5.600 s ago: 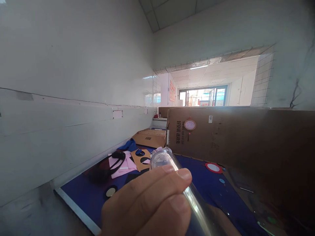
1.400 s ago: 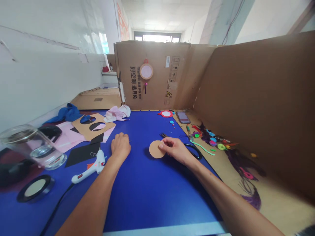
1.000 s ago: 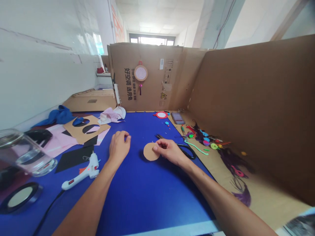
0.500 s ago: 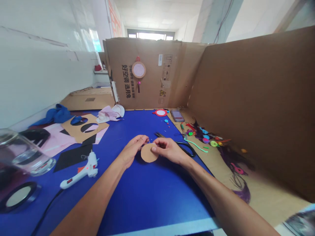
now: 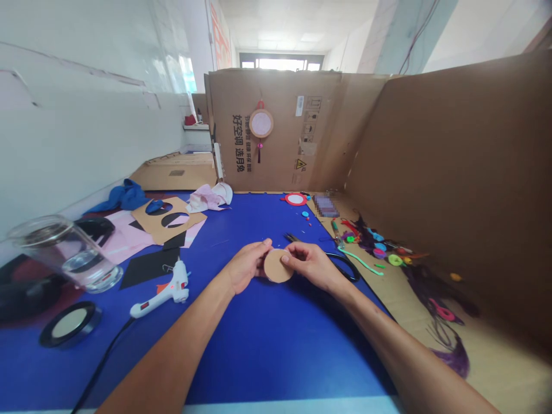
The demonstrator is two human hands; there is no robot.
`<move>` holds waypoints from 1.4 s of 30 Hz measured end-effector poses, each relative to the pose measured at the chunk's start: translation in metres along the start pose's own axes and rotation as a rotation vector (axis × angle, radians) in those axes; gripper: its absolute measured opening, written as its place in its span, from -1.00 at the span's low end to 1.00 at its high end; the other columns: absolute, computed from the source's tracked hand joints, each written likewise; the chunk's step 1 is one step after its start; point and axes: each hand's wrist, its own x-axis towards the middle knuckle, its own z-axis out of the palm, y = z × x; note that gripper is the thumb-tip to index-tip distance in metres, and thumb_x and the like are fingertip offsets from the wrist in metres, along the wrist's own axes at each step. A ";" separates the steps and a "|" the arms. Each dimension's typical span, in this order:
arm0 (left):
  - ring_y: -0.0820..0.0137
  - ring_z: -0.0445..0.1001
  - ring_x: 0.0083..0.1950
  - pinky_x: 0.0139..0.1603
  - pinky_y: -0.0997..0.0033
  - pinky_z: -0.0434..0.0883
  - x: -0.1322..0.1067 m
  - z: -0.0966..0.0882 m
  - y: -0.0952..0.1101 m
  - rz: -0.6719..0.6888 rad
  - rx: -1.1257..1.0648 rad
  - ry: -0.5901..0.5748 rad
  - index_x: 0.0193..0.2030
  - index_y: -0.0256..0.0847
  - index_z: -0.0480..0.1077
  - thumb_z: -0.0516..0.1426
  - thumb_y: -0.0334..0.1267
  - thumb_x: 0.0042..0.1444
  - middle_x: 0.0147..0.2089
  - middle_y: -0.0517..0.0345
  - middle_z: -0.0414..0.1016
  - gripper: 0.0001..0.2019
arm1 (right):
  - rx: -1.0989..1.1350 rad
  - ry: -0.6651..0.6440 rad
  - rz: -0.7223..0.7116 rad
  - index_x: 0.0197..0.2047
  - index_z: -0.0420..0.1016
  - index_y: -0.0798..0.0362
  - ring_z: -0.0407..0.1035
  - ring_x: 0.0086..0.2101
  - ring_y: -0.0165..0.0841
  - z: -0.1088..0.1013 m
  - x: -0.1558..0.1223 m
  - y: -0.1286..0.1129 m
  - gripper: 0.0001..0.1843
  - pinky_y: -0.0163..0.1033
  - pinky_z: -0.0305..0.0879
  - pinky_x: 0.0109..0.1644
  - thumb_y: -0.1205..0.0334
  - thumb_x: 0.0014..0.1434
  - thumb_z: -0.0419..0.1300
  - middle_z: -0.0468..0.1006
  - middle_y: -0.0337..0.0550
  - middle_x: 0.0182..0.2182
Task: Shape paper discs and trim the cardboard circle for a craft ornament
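A round cardboard disc (image 5: 276,269) is held up over the blue table, its plain tan face turned toward me. My right hand (image 5: 311,265) pinches its right edge, thumb on the front and fingers behind. At the left edge, my left hand (image 5: 246,265) has its fingers curled against the disc, partly hidden behind it, with the thumb raised along the rim. Just beyond the hands lie the scissors (image 5: 345,269), black-handled and half covered by my right hand. A white glue gun (image 5: 166,293) rests on the table left of my left forearm.
At left stand a glass of water (image 5: 88,264) and a black-rimmed round container (image 5: 69,325), near a cardboard sheet with round holes (image 5: 150,224). Beads and tassels (image 5: 379,247) lie along the right. Cardboard walls (image 5: 328,132) enclose the back and right. A round ornament (image 5: 261,123) hangs behind.
The view has swung slightly left. My left fingers have come round to the disc's left edge from near its top, while my right hand keeps its pinch.
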 end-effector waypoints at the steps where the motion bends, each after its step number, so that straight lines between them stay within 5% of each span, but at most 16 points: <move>1: 0.34 0.53 -0.26 -0.25 0.32 0.48 -0.001 0.001 0.000 0.013 0.018 -0.006 -0.21 -0.22 0.46 0.39 0.23 -0.03 -0.24 0.07 0.56 -0.46 | 0.001 0.005 0.001 -0.27 0.51 0.07 0.20 -0.45 -0.42 0.000 0.000 0.000 -0.51 -0.30 0.14 -0.36 -0.24 0.15 0.35 0.43 -0.27 -0.43; 8: 0.41 0.49 -0.39 -0.37 0.42 0.42 -0.002 0.005 -0.003 0.054 0.161 0.030 -0.28 -0.22 0.41 0.47 0.06 -0.14 -0.38 0.16 0.51 -0.52 | -0.014 0.028 -0.002 -0.28 0.48 0.06 0.24 -0.44 -0.41 0.000 0.000 0.001 -0.51 -0.30 0.16 -0.35 -0.24 0.15 0.35 0.44 -0.27 -0.43; 17: 0.42 0.48 -0.42 -0.42 0.49 0.33 0.002 0.005 -0.007 0.203 0.238 0.093 -0.25 -0.20 0.40 0.38 0.02 -0.03 -0.41 0.18 0.52 -0.61 | -0.015 0.039 0.030 -0.27 0.47 0.04 0.19 -0.48 -0.44 0.001 0.001 -0.004 -0.49 -0.29 0.14 -0.38 -0.28 0.13 0.34 0.40 -0.31 -0.46; 27: 0.36 0.55 -0.37 -0.37 0.43 0.42 0.002 0.004 -0.007 0.145 0.191 0.088 -0.17 -0.22 0.44 0.42 0.04 -0.08 -0.34 0.09 0.59 -0.53 | 0.006 0.050 0.015 -0.30 0.48 0.05 0.24 -0.46 -0.41 0.001 0.003 0.003 -0.52 -0.28 0.16 -0.35 -0.24 0.11 0.36 0.43 -0.28 -0.46; 42: 0.46 0.40 -0.44 -0.41 0.50 0.23 0.001 0.006 -0.010 0.201 0.277 0.027 -0.25 -0.23 0.47 0.38 0.03 0.00 -0.43 0.22 0.48 -0.62 | 0.025 0.110 -0.010 -0.33 0.47 0.06 0.24 -0.43 -0.41 0.000 -0.001 -0.008 -0.55 -0.28 0.17 -0.34 -0.20 0.12 0.36 0.43 -0.26 -0.45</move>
